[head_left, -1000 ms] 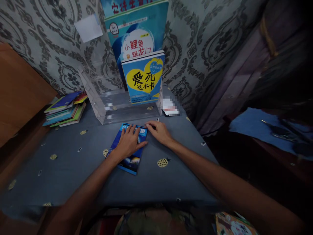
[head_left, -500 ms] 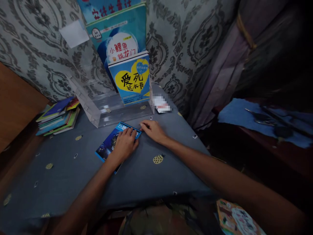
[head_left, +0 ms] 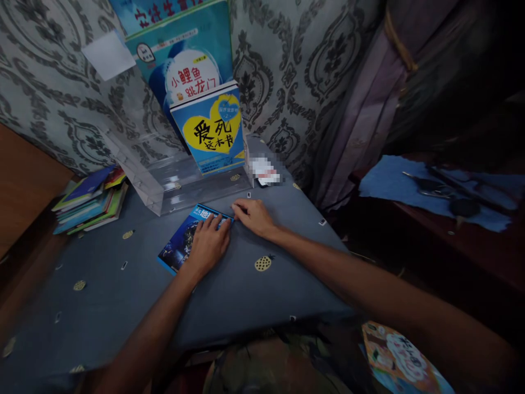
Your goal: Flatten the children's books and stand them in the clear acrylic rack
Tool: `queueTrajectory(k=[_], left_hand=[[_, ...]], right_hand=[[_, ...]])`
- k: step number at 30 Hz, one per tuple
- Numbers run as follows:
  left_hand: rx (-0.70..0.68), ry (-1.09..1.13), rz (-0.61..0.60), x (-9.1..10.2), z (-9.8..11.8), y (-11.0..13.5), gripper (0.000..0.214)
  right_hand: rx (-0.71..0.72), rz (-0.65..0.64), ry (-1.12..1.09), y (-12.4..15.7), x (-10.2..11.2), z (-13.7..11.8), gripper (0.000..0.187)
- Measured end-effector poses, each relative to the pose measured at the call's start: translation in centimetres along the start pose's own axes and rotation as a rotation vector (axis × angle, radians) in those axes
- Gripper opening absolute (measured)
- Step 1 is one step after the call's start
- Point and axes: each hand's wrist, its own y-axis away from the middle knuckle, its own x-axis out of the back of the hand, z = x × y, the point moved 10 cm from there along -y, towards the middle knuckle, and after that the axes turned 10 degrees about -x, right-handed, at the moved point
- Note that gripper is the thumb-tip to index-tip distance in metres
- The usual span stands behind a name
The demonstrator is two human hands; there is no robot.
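A dark blue book [head_left: 177, 244] with a picture cover and pale Chinese lettering lies at a slant on the grey tablecloth. My left hand [head_left: 209, 239] rests flat over its right part, fingers stretched out, hiding much of the cover. At the book's upper right corner is my right hand [head_left: 255, 216], with thumb and forefinger pinched together and the other fingers curled. Whether the pinch holds the corner or something small cannot be made out. Behind the book stands a clear plastic rack [head_left: 153, 197], which holds a blue book with a yellow heart [head_left: 213, 134] and taller teal books [head_left: 191, 49].
A stack of books [head_left: 92, 200] lies at the table's left. Behind the rack's right end is a blurred-out white item [head_left: 266, 172]. A blue cloth [head_left: 389, 183] with dark items lies on a surface at right. Another colourful book [head_left: 404, 355] shows below the right forearm.
The view has shifted slightly, so the rack and books sit a little further left. Both hands stay at the book, with hardly any movement. Less of the book shows below the left wrist.
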Motion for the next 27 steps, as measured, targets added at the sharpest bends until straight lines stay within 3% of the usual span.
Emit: queueTrajectory(k=[6,18,27], left_hand=[[0.063,-0.026,-0.038,0.4,-0.3,-0.5,0.017],[0.082,-0.053,-0.1,1.0,-0.2,-1.0,0.024],[0.061,-0.057,-0.092,0.5,0.0,-0.7,0.026]], right_hand=[[-0.031,0.046,-0.006,0.1,0.6,0.2,0.025],[-0.023,0.113,-0.104,0.2,1.5,0.1,0.022],[0.112,-0.095,0.139,0.7,-1.2,-0.9,0.023]])
